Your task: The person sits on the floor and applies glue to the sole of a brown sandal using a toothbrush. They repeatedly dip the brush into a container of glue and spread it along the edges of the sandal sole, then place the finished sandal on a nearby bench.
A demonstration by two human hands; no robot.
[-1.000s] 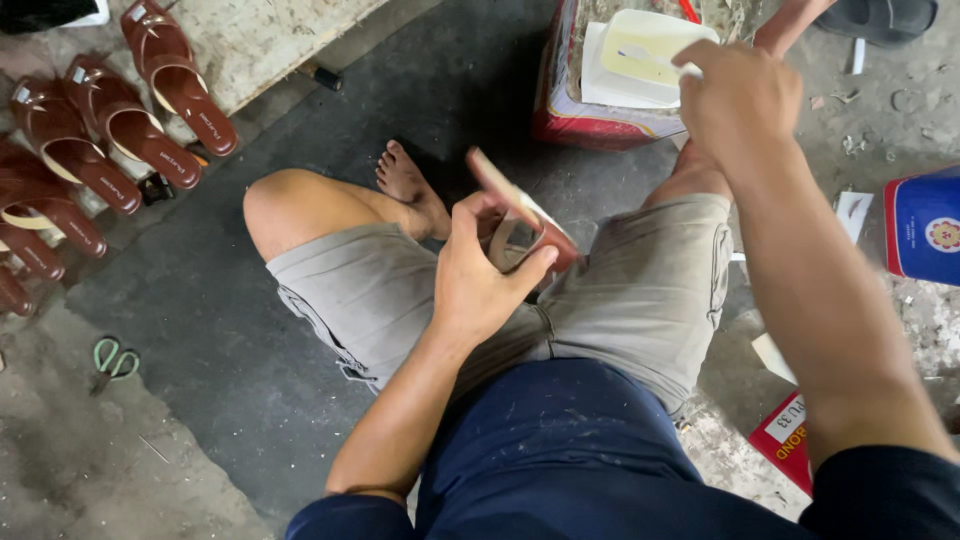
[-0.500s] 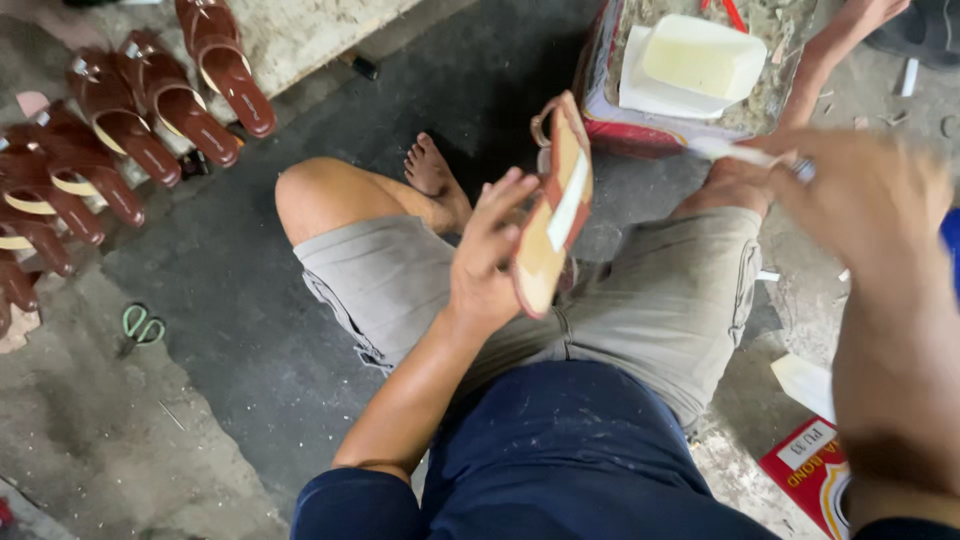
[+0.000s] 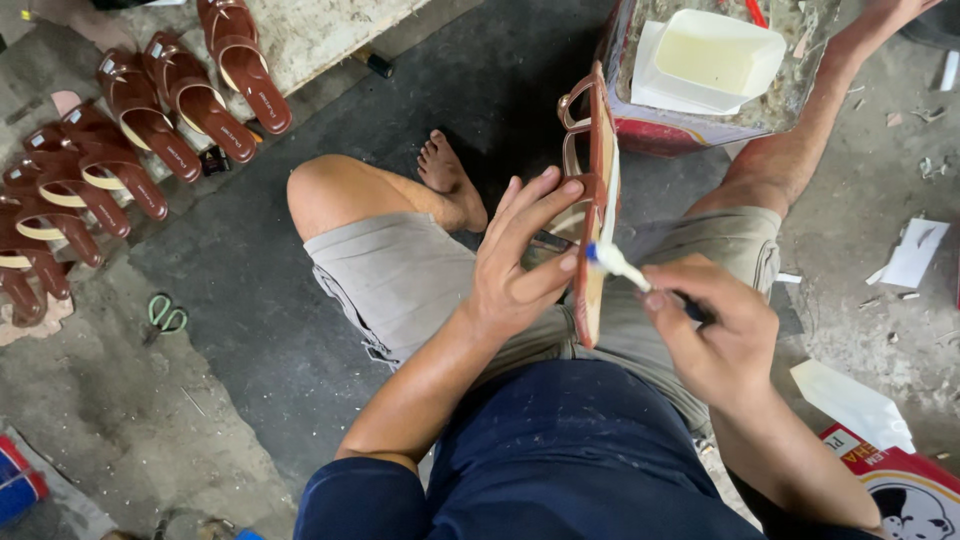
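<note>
Sandal (image 3: 594,200) held on edge over the lap, brown, sole turned toward the right side, straps facing left. Left hand (image 3: 520,260) gripping it, fingers spread along the strap side, thumb underneath. Right hand (image 3: 715,335) closed around a small brush (image 3: 615,263), white tip touching the sole's edge near the middle. Beyond the knees, a red tin (image 3: 690,130) with a pale square tub (image 3: 715,55) on top. Rows of finished brown sandals (image 3: 140,130) along the floor's upper left corner. Green scissors (image 3: 165,315) on the floor just below them.
</note>
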